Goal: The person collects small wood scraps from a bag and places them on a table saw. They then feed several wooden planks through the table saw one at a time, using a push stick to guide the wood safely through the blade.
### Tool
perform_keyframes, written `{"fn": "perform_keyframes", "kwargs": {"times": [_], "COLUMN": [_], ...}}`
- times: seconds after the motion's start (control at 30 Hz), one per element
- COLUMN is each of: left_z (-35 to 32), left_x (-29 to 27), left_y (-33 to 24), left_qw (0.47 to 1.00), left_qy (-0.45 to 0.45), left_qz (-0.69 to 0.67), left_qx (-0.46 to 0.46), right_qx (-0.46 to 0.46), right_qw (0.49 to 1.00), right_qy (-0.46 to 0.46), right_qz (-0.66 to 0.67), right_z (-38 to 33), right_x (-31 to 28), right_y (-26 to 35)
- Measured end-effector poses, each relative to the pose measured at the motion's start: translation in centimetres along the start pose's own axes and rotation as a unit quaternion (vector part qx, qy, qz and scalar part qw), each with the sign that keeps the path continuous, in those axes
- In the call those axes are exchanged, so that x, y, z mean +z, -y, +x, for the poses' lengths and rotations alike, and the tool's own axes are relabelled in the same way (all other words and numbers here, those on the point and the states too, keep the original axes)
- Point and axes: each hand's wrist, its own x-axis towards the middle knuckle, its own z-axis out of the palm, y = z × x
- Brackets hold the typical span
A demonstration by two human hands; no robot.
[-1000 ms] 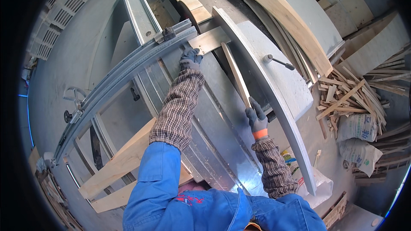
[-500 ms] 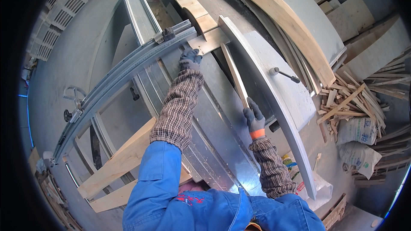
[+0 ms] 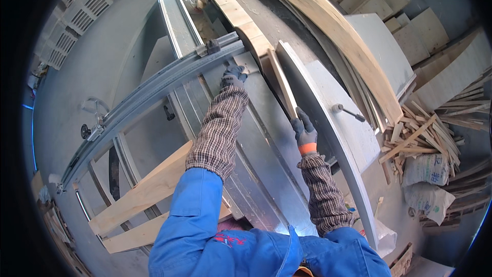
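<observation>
My left hand, in a grey glove, reaches to the far part of a metal saw table. Its fingers are curled on the edge of a small pale wooden board, which lies beside the end of a metal crossbeam. My right hand, gloved with an orange cuff, is closed on the near end of a narrow wood strip. That strip points away from me, alongside a long metal fence. Its far end meets a row of pale wood pieces.
Long curved-looking boards lie to the right of the fence, near a black-handled lever. Scrap sticks and white sacks are piled at the right. Two planks rest across the frame at lower left.
The wood strip has moved forward along the fence with my right hand at its near end. The small board under my left hand has shifted left, away from the strip. The whole view has tilted slightly.
</observation>
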Motion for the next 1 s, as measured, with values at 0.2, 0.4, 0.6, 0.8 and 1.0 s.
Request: {"fn": "perform_keyframes", "kwargs": {"times": [0.2,0.4,0.6,0.8,1.0], "left_z": [1.8,-1.9,-4.0,-5.8,-8.9], "left_x": [-4.5,-11.3,-12.3,-13.7,-11.7], "left_y": [11.5,6.4,2.2,-2.0,0.9], "left_qw": [0.998,0.998,0.976,0.935,0.958], "left_qy": [-0.054,-0.009,0.048,0.155,0.112], "left_qz": [-0.012,0.055,0.187,0.295,0.259], "left_qx": [-0.015,-0.033,-0.096,-0.124,-0.042], "right_qx": [-0.029,-0.153,-0.086,-0.024,-0.083], "right_qw": [0.999,0.970,0.921,0.873,0.927], "right_qy": [0.006,0.017,0.067,0.092,-0.018], "right_qz": [-0.027,-0.188,-0.374,-0.478,-0.364], "right_z": [-4.3,-16.4,-26.0,-29.2,-28.6], "right_x": [-4.2,-10.8,-14.7,-16.1,-14.7], "right_y": [-1.9,-7.1,-6.4,-2.9,-2.6]}}
